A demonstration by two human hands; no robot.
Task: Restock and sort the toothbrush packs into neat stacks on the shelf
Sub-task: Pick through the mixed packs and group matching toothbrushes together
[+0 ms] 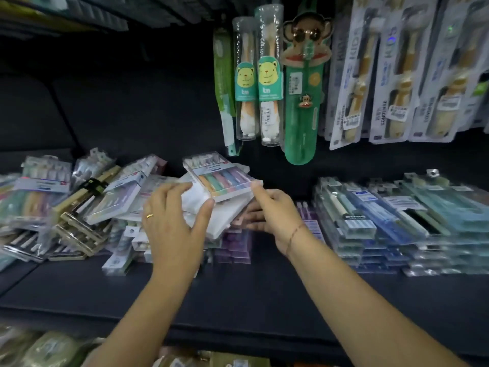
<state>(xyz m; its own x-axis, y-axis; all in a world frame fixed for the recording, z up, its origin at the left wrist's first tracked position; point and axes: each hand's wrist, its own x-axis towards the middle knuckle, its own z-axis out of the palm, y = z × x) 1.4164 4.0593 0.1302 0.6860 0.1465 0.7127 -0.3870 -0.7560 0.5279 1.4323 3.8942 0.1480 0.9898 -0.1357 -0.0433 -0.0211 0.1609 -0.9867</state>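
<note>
A small stack of white-edged toothbrush packs [219, 178] sits at the middle of the dark shelf [238, 287]; its top pack shows pastel brushes. My left hand [172, 218] grips the stack's left side, thumb on the front corner. My right hand [270, 210] holds the right side, index finger on the top pack's corner and the other fingers under the stack. Purple packs [235, 245] lie beneath. A jumbled heap of mixed packs [79, 202] lies to the left. Neat stacks of blue and clear packs [397, 223] stand on the right.
Children's toothbrushes in clear tubes [270, 75], a green monkey pack [304, 88] and several KIDS blister packs [391, 70] hang above the shelf at the right. The shelf's front strip is bare and dark. Another shelf with goods [53, 348] shows below.
</note>
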